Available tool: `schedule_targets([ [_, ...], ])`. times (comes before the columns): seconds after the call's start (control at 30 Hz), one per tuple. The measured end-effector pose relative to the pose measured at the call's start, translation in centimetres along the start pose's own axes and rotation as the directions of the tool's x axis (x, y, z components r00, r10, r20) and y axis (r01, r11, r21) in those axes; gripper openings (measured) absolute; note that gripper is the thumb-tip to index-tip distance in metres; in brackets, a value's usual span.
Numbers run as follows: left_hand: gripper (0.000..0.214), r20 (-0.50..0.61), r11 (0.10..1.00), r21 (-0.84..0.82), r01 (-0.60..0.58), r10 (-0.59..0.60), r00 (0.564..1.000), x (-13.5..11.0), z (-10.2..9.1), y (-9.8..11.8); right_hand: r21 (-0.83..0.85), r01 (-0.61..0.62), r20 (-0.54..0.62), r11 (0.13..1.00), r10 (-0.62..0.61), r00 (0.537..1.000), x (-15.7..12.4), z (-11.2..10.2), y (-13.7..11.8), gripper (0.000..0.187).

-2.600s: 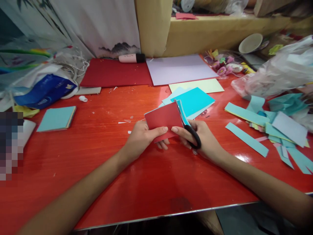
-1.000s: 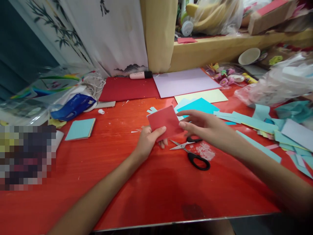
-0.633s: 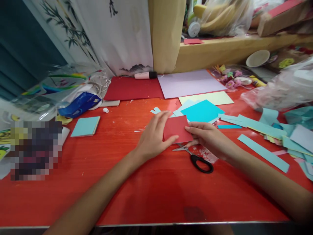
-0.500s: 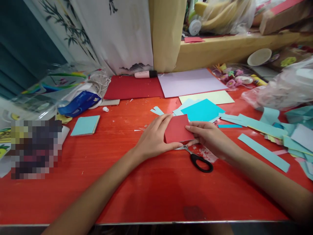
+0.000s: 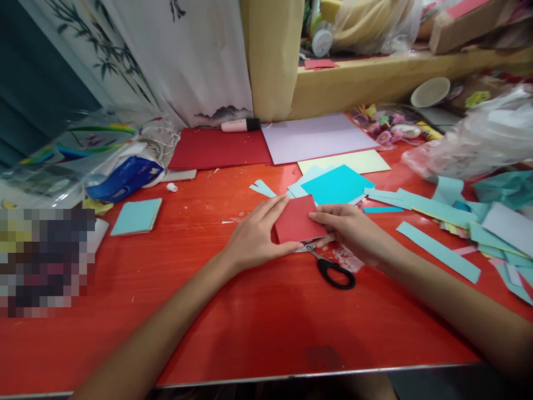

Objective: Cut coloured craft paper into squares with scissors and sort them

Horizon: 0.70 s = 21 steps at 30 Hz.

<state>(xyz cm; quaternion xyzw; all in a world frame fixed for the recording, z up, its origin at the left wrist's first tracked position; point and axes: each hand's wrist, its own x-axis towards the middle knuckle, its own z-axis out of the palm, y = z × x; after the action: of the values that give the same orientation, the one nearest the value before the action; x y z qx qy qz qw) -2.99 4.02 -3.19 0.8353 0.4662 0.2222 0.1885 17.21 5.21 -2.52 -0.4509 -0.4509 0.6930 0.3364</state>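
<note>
A square red paper stack (image 5: 298,219) is held between my two hands, just above the table. My left hand (image 5: 259,230) grips its left side, fingers along the far edge and thumb at the near corner. With thumb and fingertips my right hand (image 5: 339,225) pinches the right edge. Under the near edge lie scissors (image 5: 335,273) with black handles; their blades are partly hidden by the left thumb and the paper. A bright blue sheet (image 5: 339,184) lies just beyond the red paper.
The red table (image 5: 200,311) also bears a light blue square pad (image 5: 137,216) at left and pale blue strips (image 5: 439,251) at right. Dark red sheets (image 5: 220,149), a lilac sheet (image 5: 316,136) and a pink marker (image 5: 239,125) lie at the back. A plastic bag (image 5: 466,133) stands far right.
The view has shifted slightly, so the table's things appear a little further left. Both hands keep the same hold on the red paper.
</note>
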Motion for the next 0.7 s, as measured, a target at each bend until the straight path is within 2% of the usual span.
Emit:
schedule_targets([
  [0.3, 0.080, 0.008, 0.996, -0.088, 0.006, -0.006, 1.000, -0.1, -0.2, -0.1, -0.069, -0.010, -0.078, 0.998, 0.004, 0.997, -0.3, 0.1, -0.5, 0.020],
  [0.4, 0.065, -0.079, 0.989, -0.146, 0.017, -0.029, 0.996, 0.2, 0.0, -0.1, -0.088, -0.008, -0.103, 0.996, -0.001, 0.995, -0.3, 0.1, -0.6, 0.021],
  [0.5, 0.042, -0.185, 0.966, -0.239, 0.096, -0.142, 0.973, 0.5, 0.4, -0.4, -0.106, 0.001, -0.111, 0.994, -0.013, 0.994, -0.3, 0.2, -0.5, 0.024],
  [0.57, 0.032, -0.193, 0.938, -0.318, 0.137, -0.205, 0.960, 0.6, 0.6, -0.7, -0.127, 0.021, -0.096, 0.992, -0.034, 0.995, -0.3, 0.2, -0.4, 0.027],
  [0.63, 0.027, -0.199, 0.918, -0.364, 0.154, -0.238, 0.951, 0.7, 0.4, -1.2, -0.148, 0.040, -0.087, 0.988, -0.053, 0.995, -0.3, 0.1, -0.3, 0.028],
  [0.7, 0.024, -0.263, 0.935, -0.315, 0.164, -0.252, 0.931, 0.8, -0.6, -2.2, -0.148, 0.041, -0.080, 0.988, -0.053, 0.995, -0.3, 0.1, -0.3, 0.028],
])
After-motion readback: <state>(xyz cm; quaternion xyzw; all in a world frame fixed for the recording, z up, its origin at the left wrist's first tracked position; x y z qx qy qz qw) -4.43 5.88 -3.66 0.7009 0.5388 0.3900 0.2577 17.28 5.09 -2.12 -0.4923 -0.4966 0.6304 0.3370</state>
